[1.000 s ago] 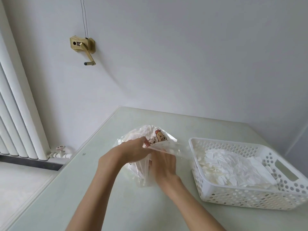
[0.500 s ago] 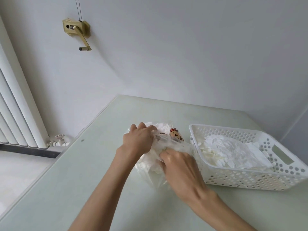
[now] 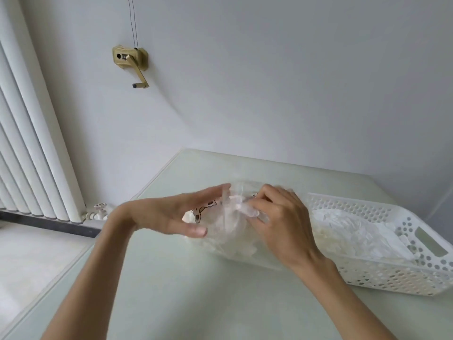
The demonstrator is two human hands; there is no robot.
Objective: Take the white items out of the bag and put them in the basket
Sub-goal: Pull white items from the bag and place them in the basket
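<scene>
1. Since 0.5 s ago, left hand (image 3: 169, 214) has let go of the bag top and pulled off to the left; fingers now straight, palm facing the bag, thumb low, holding nothing.
2. Right hand (image 3: 279, 217) has lifted from pressing low on the bag; its fingers are now curled, pinching crumpled plastic at the bag's upper part.
3. Clear plastic bag (image 3: 228, 231) sits on the table (image 3: 171, 290) between the 2 hands, just left of the basket, touching or nearly touching it; cannot tell which.
4. Bag is blurred; cartoon print (image 3: 203, 212) shows on its left side next to the left fingers.
5. White items (image 3: 235, 249) remain bunched in the bag's lower part, resting on the table.
6. White perforated basket (image 3: 416, 273) stands on the table at right, cut-out handle on its right end.
7. More white pieces (image 3: 348, 227) are piled inside the basket, filling most of it.
8. Left fingertips lie against or just beside the bag's left edge; blur hides contact.
9. White radiator (image 3: 27, 143) stands at left, with its valve (image 3: 99, 211) near the table edge.
10. Gold crank fitting (image 3: 131, 61) is mounted on the wall above, 2 thin cords running up from it.
</scene>
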